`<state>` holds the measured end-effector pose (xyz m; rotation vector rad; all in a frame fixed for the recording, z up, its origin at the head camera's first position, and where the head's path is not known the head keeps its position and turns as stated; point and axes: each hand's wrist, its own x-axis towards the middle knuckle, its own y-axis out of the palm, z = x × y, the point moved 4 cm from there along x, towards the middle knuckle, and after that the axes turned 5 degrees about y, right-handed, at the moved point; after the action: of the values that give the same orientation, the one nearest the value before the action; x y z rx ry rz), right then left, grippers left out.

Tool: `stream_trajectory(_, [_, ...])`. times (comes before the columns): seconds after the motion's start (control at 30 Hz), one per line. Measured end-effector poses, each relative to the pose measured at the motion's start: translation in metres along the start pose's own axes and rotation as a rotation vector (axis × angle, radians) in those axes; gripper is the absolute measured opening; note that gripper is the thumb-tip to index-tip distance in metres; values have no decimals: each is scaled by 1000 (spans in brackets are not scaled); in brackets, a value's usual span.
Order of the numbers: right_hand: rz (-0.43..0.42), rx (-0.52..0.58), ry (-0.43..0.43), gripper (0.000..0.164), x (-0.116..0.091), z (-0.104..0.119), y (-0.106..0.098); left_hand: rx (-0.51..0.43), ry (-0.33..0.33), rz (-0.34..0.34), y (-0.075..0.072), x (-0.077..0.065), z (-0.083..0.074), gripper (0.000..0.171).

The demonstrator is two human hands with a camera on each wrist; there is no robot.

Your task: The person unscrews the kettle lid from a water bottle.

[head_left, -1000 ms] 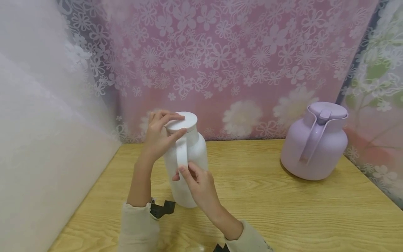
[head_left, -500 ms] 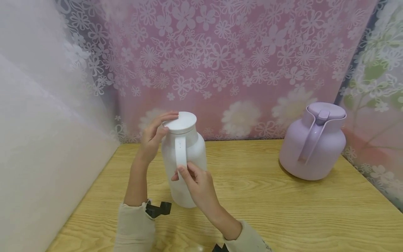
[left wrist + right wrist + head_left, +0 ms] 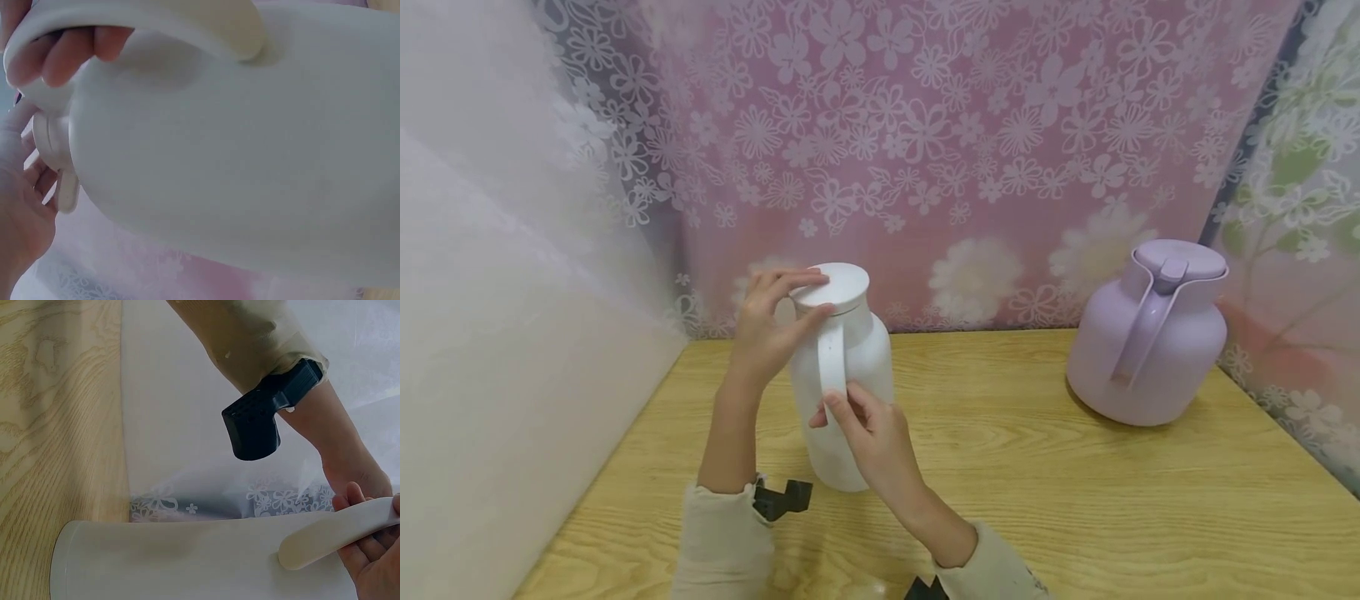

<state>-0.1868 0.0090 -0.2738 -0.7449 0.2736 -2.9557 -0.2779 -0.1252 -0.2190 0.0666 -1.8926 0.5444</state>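
A white vacuum jug [image 3: 868, 358] stands upright on the wooden table in the head view. My left hand [image 3: 767, 321] holds the rim of its round white lid [image 3: 838, 283], fingertips on top and thumb along the near side. The lid sits on the jug's neck. Lower down, my right hand [image 3: 872, 425] grips the white handle [image 3: 832, 358], its fingers passing behind it. In the left wrist view, right-hand fingertips [image 3: 69, 56] show curled inside the handle. The right wrist view has the jug's base [image 3: 65, 562] and the handle [image 3: 337, 534] in sight.
A lilac jug [image 3: 1150, 350] with its own handle and lid stands at the table's right side. White sheeting [image 3: 535, 333] rises at the left, and a pink flowered curtain [image 3: 910, 167] hangs behind. Black camera mounts [image 3: 782, 500] sit at the wrists.
My left hand drew back leftward on the lid, then its thumb and fingers came forward over the rim again. The right hand keeps its grip on the handle, and the jug stays in place.
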Motion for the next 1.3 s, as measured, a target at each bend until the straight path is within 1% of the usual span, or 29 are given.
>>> stream_trajectory(0.1, [-2, 2, -2, 19, 0, -1, 0, 84, 41, -18, 2, 4, -3, 33])
stream_trajectory(0.17, [-3, 6, -3, 19, 0, -1, 0, 113, 55, -12, 3, 5, -5, 34])
stream_trajectory(0.2, [-4, 8, -2, 19, 0, -1, 0, 111, 56, -4, 2, 5, -5, 33])
stream_trajectory(0.27, [-3, 11, -3, 19, 0, -2, 0, 74, 47, 16, 1, 3, -3, 31])
stream_trajectory(0.37, [-2, 14, -3, 19, 0, -2, 1, -26, 42, 25, -4, 0, 3, 26])
stream_trajectory(0.43, [-2, 10, -5, 19, 0, -1, 1, -104, 33, 22, -8, 0, 0, 27])
stream_trajectory(0.5, [-3, 5, -7, 19, 0, -1, 1, -146, 31, 17, -11, 1, -6, 28])
stream_trajectory(0.6, [-4, 0, -8, 20, 0, 0, 0, -176, 10, 21, -14, 1, -16, 29])
stream_trajectory(0.73, [-5, 4, -11, 19, 0, -1, 0, -179, -3, 20, -13, 0, -15, 29])
stream_trajectory(0.97, [-4, 5, -10, 19, 0, -1, 1, -159, -7, 4, -12, -3, -16, 28])
stream_trajectory(1.1, [-3, 7, -2, 19, 0, -1, 0, -138, 16, -34, -11, -5, -12, 27])
stream_trajectory(1.2, [0, 9, 2, 19, 0, 0, 0, -82, 21, -76, -8, -7, -4, 30])
stream_trajectory(1.3, [4, 14, 4, 18, -1, 0, -1, 36, 27, -117, -3, -9, -1, 32])
